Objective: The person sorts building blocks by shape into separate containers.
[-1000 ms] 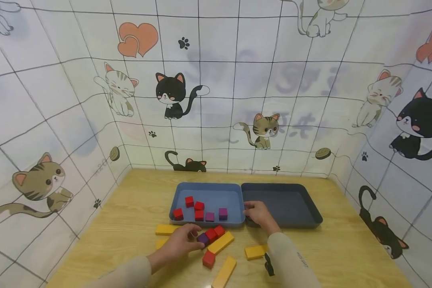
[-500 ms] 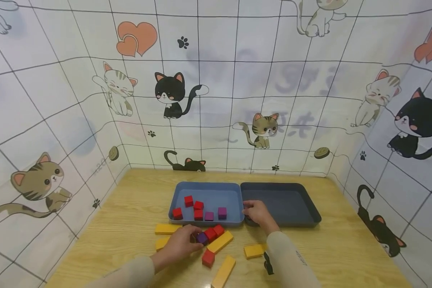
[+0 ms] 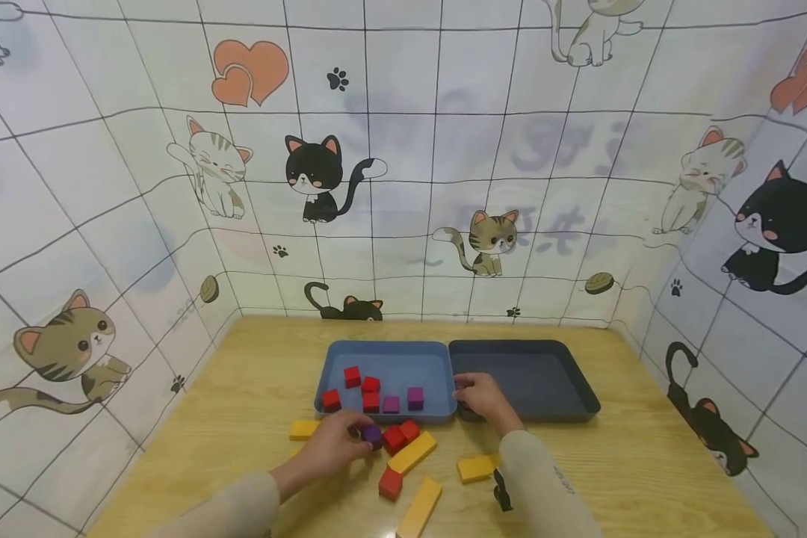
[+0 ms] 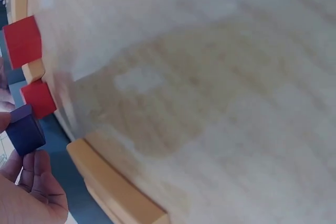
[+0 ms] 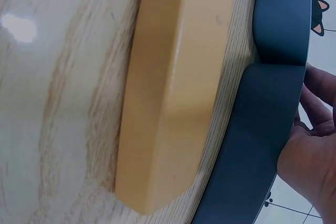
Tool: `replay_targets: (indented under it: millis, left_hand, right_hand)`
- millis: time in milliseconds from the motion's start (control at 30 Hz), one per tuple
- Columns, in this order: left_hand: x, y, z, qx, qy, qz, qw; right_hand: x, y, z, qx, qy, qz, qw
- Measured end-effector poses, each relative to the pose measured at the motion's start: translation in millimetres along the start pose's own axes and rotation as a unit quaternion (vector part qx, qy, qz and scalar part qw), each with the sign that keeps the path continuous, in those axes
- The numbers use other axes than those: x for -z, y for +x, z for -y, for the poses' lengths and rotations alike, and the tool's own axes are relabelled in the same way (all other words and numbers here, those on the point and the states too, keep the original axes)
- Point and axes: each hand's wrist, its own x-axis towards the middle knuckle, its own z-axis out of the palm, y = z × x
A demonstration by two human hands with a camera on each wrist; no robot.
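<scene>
Low at centre-left in the head view, my left hand (image 3: 332,446) pinches a purple cube (image 3: 372,436) between thumb and fingers, just in front of the blue tray (image 3: 403,362). The left wrist view shows the same cube (image 4: 26,132) at the fingertips. My right hand (image 3: 483,396) rests with relaxed fingers where the blue tray meets the dark grey tray (image 3: 524,373); the tray wall hides part of its fingers in the right wrist view. Inside the blue tray lie several red cubes (image 3: 371,403) and two purple cubes (image 3: 415,398).
Beside the held cube are two red cubes (image 3: 394,439) and a yellow block (image 3: 412,453). Nearer lie another red cube (image 3: 390,483) and a yellow block (image 3: 420,508). One yellow block (image 3: 476,469) is by my right sleeve, another (image 3: 303,429) behind my left hand. Cat-patterned cloth walls surround the table.
My left hand has closed on the purple cube and drawn it slightly left and toward the blue tray, away from the red cubes. My right hand stays in place.
</scene>
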Motion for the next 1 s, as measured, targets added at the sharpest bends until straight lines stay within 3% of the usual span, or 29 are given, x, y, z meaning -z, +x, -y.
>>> replay_targets:
  millis: [267,533,767,1000]
  left_hand:
    - [10.0,7.4,-3.2,0.005,-0.011,-0.023,0.9997]
    - [24.6,35.5,-4.8,0.016,-0.034,-0.059,0.9976]
    - [34.2,59.8,-11.7,0.055,-0.083,-0.048,0.9939]
    - [41.2,82.2,-17.8,0.067,-0.099,-0.045,0.9918]
  right_hand:
    - [-2.8,-1.1,-5.9,0.009,-0.01,-0.004,1.0]
    - [-0.1,-1.9,-5.3,-0.002,0.0,-0.005,1.0]
    - [-0.8,-1.8,-2.1,0.0,0.004,-0.003,1.0]
    - [-1.6,0.1,0.6,0.004,0.005,0.002,1.0]
